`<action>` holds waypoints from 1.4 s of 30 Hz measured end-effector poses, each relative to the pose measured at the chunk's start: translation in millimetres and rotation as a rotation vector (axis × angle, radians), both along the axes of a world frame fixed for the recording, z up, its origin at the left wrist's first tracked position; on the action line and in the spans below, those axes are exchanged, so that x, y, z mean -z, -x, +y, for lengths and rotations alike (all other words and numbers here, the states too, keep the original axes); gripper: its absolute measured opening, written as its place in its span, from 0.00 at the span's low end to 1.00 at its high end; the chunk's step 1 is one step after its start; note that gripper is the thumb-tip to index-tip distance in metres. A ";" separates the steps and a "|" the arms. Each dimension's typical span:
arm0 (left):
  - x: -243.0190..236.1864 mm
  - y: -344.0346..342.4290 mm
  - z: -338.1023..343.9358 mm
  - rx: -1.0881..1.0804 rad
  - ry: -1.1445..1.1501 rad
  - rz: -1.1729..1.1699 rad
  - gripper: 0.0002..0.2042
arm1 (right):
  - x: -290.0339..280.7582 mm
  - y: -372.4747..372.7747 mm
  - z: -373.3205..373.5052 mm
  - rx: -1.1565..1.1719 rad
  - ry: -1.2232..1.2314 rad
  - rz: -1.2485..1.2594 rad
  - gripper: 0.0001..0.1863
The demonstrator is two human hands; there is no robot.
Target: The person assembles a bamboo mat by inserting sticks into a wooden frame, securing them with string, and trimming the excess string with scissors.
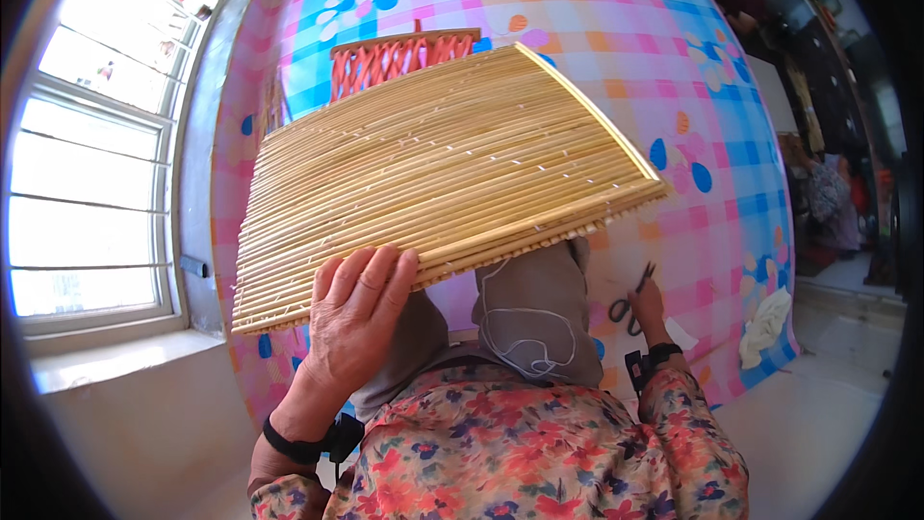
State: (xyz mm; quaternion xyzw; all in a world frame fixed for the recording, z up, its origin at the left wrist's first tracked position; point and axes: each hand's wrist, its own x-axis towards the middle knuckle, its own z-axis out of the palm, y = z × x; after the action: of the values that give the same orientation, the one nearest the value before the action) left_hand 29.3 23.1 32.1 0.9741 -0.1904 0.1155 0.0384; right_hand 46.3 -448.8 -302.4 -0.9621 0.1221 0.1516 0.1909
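A mat of straw-coloured stalks (433, 173), bound side by side with white stitches, slants across my lap. My left hand (361, 303) grips its near edge, fingers lying over the top; the thumb is hidden. Off to the right and lower, my right hand (652, 306) is closed at a pair of dark scissors (624, 313), whose handles stick out to its left and blades point away from me. Some of its fingers are hidden. Loose white thread (534, 351) trails in loops over my grey trouser leg, below the mat's near edge.
Beyond the mat stands a red, criss-crossed rack with a wooden top bar (409, 43). A checked, flower-patterned sheet (616, 29) spreads under everything. A crumpled whitish cloth (767, 327) lies at the right. On the left is a barred window (96, 193); people and household things show at far right.
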 end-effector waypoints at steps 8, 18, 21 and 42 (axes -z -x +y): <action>7.9 -1.4 -4.7 -0.013 0.024 -0.093 0.23 | -247.2 -24.5 149.9 -0.284 -0.769 -0.313 0.11; -0.1 38.3 31.0 -0.173 0.216 -0.083 0.24 | -279.4 11.5 162.5 -0.508 -0.629 -0.295 0.06; 2.3 40.7 37.2 -0.190 0.222 -0.087 0.23 | -302.2 9.1 161.5 -0.458 -0.636 -0.218 0.04; -29.6 4.1 -21.6 0.281 0.863 0.660 0.15 | -384.4 -0.9 213.9 -0.876 -0.644 -0.230 0.07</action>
State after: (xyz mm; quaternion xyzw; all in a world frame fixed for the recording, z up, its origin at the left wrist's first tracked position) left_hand 25.2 1.5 61.7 0.8198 -0.2319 -0.1341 0.5061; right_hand 47.2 -234.9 82.0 -0.8262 -0.3636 0.1404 0.4067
